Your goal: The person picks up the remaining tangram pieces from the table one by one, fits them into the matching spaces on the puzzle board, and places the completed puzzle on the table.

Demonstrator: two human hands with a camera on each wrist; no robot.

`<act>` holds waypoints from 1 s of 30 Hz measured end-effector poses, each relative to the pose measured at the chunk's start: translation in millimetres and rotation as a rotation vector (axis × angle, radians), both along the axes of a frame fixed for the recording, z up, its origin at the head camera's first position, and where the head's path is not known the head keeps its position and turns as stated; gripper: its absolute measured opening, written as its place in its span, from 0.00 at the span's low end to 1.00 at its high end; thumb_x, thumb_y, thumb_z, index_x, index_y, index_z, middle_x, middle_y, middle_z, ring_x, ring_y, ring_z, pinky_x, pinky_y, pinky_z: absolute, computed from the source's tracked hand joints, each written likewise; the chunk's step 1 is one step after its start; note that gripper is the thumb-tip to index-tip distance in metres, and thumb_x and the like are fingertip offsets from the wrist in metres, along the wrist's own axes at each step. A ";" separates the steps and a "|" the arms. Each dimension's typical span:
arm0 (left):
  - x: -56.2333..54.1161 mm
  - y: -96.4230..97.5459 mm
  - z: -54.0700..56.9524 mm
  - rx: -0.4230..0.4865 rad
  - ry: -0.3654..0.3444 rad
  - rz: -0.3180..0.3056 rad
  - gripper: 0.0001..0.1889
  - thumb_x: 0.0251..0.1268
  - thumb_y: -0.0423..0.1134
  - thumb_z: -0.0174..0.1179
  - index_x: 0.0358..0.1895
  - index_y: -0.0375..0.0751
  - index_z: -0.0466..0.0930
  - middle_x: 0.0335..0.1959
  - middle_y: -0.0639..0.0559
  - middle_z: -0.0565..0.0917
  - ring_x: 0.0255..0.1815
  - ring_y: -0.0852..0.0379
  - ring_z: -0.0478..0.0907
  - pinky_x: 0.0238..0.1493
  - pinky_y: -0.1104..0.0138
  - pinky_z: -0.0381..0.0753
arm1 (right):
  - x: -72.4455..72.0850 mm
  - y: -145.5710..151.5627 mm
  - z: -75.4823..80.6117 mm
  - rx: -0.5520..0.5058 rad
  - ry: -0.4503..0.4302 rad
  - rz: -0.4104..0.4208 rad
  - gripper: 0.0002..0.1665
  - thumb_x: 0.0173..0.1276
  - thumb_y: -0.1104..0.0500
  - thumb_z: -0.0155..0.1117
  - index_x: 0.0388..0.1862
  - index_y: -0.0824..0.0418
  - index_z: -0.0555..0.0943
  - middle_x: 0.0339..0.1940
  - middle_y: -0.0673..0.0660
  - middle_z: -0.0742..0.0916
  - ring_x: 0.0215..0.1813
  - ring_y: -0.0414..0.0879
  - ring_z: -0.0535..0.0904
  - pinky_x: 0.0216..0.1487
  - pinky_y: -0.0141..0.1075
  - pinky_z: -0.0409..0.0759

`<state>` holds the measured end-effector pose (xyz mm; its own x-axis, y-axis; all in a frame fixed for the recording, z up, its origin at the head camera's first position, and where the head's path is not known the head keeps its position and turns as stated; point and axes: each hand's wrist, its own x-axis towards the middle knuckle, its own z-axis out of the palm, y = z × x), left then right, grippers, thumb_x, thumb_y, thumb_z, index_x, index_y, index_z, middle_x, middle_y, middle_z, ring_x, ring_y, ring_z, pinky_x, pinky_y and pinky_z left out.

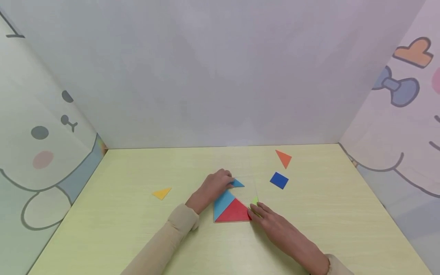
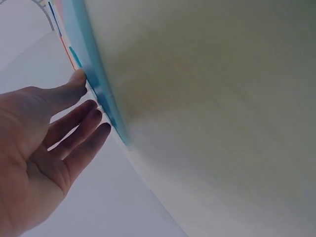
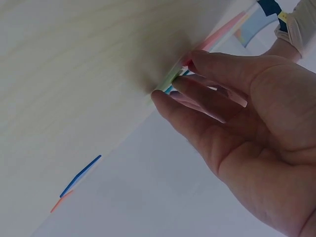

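A light blue triangle (image 1: 224, 202) and a red triangle (image 1: 234, 211) lie side by side near the middle of the table. My left hand (image 1: 214, 186), fingers bent, pinches a smaller blue triangle (image 1: 238, 183) just above them and hides part of it. In the left wrist view, the thumb and fingertips of that hand (image 2: 44, 133) meet the blue edge. My right hand (image 1: 279, 228) lies low with its fingers fairly straight, fingertips at the red triangle's right corner and at a green piece (image 1: 255, 200). In the right wrist view, the fingers of that hand (image 3: 247, 113) partly cover the green piece (image 3: 169, 80).
A yellow triangle (image 1: 161, 193) lies on the left of the table (image 1: 309, 206). To the right are a dark blue square (image 1: 279, 180) and, farther back, an orange triangle (image 1: 284, 158). A pale back wall (image 1: 220, 76) and cartoon-printed side panels enclose the table.
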<state>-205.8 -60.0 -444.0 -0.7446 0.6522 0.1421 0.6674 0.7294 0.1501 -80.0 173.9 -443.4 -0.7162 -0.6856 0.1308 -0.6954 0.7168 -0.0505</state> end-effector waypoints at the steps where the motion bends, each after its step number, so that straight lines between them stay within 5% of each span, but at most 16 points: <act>1: 1.5 -0.3 -0.1 -0.028 0.013 -0.002 0.12 0.69 0.40 0.69 0.52 0.42 0.88 0.49 0.48 0.85 0.49 0.53 0.80 0.43 0.67 0.86 | 0.1 0.1 -0.2 0.000 -0.001 0.000 0.32 0.58 0.76 0.74 0.64 0.67 0.81 0.65 0.64 0.81 0.66 0.61 0.77 0.53 0.44 0.85; 11: 19.1 -4.5 -3.3 -0.160 0.032 -0.057 0.26 0.76 0.51 0.61 0.65 0.35 0.77 0.60 0.43 0.79 0.60 0.49 0.76 0.55 0.64 0.84 | -0.3 0.4 -1.8 0.006 0.013 0.006 0.33 0.58 0.76 0.75 0.64 0.68 0.81 0.65 0.64 0.81 0.66 0.61 0.77 0.52 0.43 0.85; 23: 31.8 -9.5 -9.6 -0.183 0.270 -0.133 0.32 0.75 0.58 0.59 0.65 0.31 0.74 0.58 0.40 0.77 0.57 0.47 0.77 0.61 0.65 0.80 | -1.3 0.8 -4.1 -0.001 0.069 0.026 0.30 0.58 0.78 0.73 0.62 0.69 0.82 0.63 0.64 0.82 0.64 0.61 0.79 0.51 0.42 0.86; 30: 37.5 -11.3 -8.2 -0.196 0.204 -0.102 0.36 0.76 0.59 0.56 0.71 0.31 0.71 0.65 0.39 0.75 0.64 0.44 0.74 0.67 0.58 0.75 | -2.0 0.8 -5.1 0.001 0.069 0.023 0.30 0.59 0.76 0.73 0.62 0.68 0.82 0.63 0.64 0.83 0.64 0.61 0.79 0.51 0.43 0.86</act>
